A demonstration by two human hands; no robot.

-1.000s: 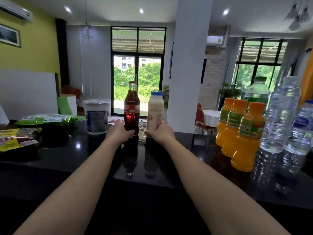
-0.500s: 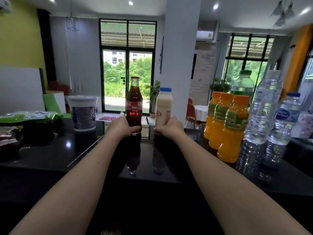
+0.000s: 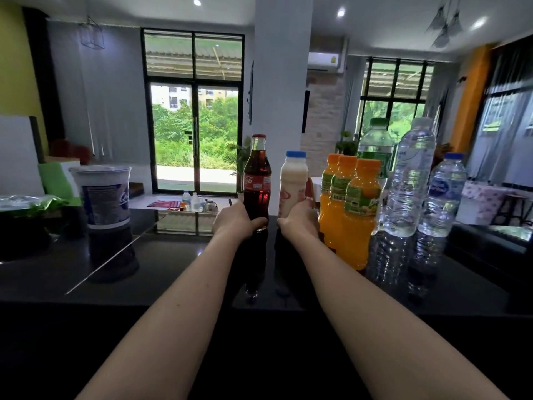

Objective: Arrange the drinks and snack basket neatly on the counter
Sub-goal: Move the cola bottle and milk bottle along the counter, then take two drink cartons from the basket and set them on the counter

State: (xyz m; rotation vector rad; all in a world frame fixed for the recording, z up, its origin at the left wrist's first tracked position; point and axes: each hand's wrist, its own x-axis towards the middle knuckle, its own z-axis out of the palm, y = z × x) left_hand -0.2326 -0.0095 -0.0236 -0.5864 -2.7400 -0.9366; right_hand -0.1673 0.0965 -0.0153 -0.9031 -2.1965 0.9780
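- Our left hand (image 3: 233,223) is wrapped round the base of the dark glass cola bottle with the red cap (image 3: 257,180), which stands upright on the glossy black counter (image 3: 173,264).
- Our right hand (image 3: 298,223) grips the foot of the white plastic milk bottle with the blue cap (image 3: 293,180), just beside the three orange juice bottles (image 3: 359,212).
- We judge the glass heavy, rigid and breakable. Low holds suit sliding, mid-body holds lifting.
- The plastic bottle looks lighter and slightly yielding.

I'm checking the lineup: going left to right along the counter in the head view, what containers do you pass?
white tub → cola bottle → milk bottle → orange juice bottles → tall water bottle → small water bottle
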